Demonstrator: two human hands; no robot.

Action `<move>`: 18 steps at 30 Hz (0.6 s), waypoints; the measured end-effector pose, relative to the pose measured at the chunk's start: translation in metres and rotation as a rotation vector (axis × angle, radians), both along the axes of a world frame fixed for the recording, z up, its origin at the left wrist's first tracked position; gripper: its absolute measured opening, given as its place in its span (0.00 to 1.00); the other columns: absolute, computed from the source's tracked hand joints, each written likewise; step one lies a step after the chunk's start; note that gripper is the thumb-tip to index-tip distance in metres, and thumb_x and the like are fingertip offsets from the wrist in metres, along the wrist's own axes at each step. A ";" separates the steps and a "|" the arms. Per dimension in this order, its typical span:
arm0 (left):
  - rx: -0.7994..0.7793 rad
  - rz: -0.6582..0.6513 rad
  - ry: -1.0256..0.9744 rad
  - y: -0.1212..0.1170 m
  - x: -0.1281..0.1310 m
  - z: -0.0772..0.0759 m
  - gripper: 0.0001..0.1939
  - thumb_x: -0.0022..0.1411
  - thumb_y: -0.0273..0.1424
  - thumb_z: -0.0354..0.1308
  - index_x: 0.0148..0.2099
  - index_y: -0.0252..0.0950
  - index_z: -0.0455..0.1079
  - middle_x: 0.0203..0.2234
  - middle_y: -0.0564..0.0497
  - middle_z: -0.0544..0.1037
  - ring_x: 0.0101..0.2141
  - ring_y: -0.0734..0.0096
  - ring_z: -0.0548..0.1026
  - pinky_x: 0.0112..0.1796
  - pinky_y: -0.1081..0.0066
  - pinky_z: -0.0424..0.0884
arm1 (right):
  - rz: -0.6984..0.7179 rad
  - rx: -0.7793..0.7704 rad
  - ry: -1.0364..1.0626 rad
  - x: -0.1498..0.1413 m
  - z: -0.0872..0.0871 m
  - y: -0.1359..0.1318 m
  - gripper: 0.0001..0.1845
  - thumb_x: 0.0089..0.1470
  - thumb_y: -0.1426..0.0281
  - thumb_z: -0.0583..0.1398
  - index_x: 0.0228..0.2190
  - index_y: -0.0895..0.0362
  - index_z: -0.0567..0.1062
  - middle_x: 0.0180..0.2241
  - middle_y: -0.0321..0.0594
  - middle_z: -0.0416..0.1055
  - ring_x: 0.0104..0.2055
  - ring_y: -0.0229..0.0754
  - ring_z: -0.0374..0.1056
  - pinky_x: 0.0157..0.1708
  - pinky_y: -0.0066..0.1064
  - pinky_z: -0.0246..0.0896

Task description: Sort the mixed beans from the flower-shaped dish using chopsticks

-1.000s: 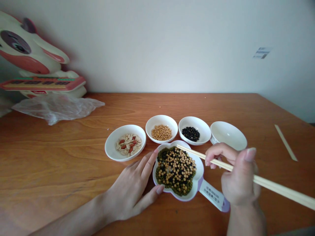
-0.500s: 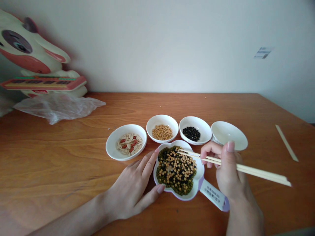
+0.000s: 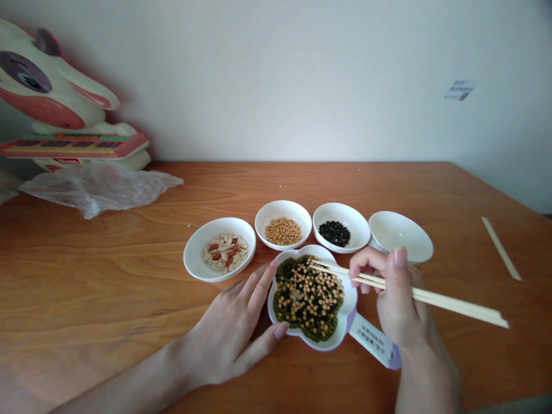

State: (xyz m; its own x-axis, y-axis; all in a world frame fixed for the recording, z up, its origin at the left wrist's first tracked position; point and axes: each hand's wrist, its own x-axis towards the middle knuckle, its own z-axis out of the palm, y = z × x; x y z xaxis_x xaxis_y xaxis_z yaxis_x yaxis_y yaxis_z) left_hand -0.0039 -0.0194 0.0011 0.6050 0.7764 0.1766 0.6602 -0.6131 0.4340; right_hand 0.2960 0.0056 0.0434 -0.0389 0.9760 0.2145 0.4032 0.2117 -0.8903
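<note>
A white flower-shaped dish point(image 3: 350, 296) with a labelled handle point(image 3: 371, 340) holds mixed green, black and tan beans. My left hand point(image 3: 237, 325) grips its left rim, thumb on the near side and fingers on the far side. In my right hand point(image 3: 401, 305) is a pair of wooden chopsticks point(image 3: 457, 306), their tips slightly apart at the beans near the far edge. Whether a bean sits between the tips I cannot make out. Behind the dish stand a white bowl of tan beans point(image 3: 283, 231) and another of black beans point(image 3: 334, 234).
A bowl of pale and reddish nuts or seeds point(image 3: 226, 253) stands left, and a white bowl point(image 3: 401, 233) stands right with no beans visible in it. A wooden strip point(image 3: 501, 249) lies far right. At the back left are a plastic bag point(image 3: 101, 190) and a cow-shaped toy keyboard point(image 3: 77, 146).
My right hand has shifted slightly left, and the chopsticks have swung, their rear ends coming into view and their tips parting. My left hand and the dish have stayed put.
</note>
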 end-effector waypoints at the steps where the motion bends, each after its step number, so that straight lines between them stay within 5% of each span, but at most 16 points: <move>1: 0.001 -0.001 0.001 0.000 0.000 0.000 0.47 0.79 0.44 0.53 0.83 0.36 0.27 0.75 0.31 0.58 0.71 0.44 0.68 0.67 0.45 0.73 | -0.002 0.004 -0.006 0.000 0.000 0.000 0.45 0.73 0.40 0.36 0.25 0.52 0.75 0.22 0.36 0.68 0.27 0.40 0.63 0.30 0.37 0.53; 18: 0.007 -0.004 -0.009 0.000 0.000 0.001 0.47 0.79 0.44 0.52 0.83 0.36 0.27 0.76 0.31 0.58 0.71 0.44 0.68 0.66 0.45 0.73 | -0.006 -0.009 0.026 0.001 -0.002 0.000 0.44 0.74 0.41 0.37 0.25 0.52 0.75 0.23 0.37 0.69 0.28 0.41 0.63 0.31 0.38 0.54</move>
State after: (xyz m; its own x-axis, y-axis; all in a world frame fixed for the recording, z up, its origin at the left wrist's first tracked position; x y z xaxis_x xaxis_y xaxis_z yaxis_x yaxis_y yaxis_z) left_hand -0.0038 -0.0191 0.0017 0.6066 0.7725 0.1878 0.6534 -0.6190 0.4358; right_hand 0.2974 0.0051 0.0412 -0.0274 0.9781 0.2064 0.3813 0.2011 -0.9023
